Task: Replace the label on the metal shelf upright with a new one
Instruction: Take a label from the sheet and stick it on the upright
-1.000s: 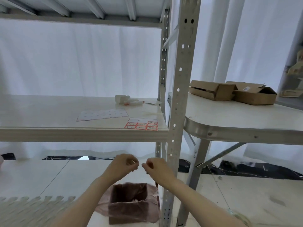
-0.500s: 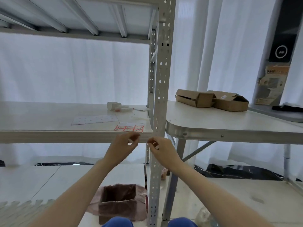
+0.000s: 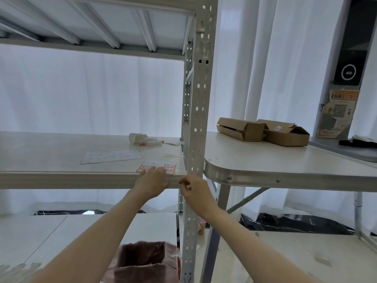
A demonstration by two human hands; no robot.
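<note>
Pale grey metal upright [image 3: 196, 127], punched with paired rows of small dark holes. Off-white shelf board [image 3: 61, 152], faintly glossy. Label sheet [image 3: 158, 167]: white cells outlined in red-orange, set in a grid. Second sheet [image 3: 111, 156]: white, with a regular grid of faint grey dots. Two boxes [image 3: 263, 131] in plain brown cardboard. Table [image 3: 285, 160]: white top, silver-grey metal rim. Bin [image 3: 142, 264]: brown, lined with translucent pinkish film. Curtains [image 3: 91, 94]: sheer white, vertically pleated.
</note>
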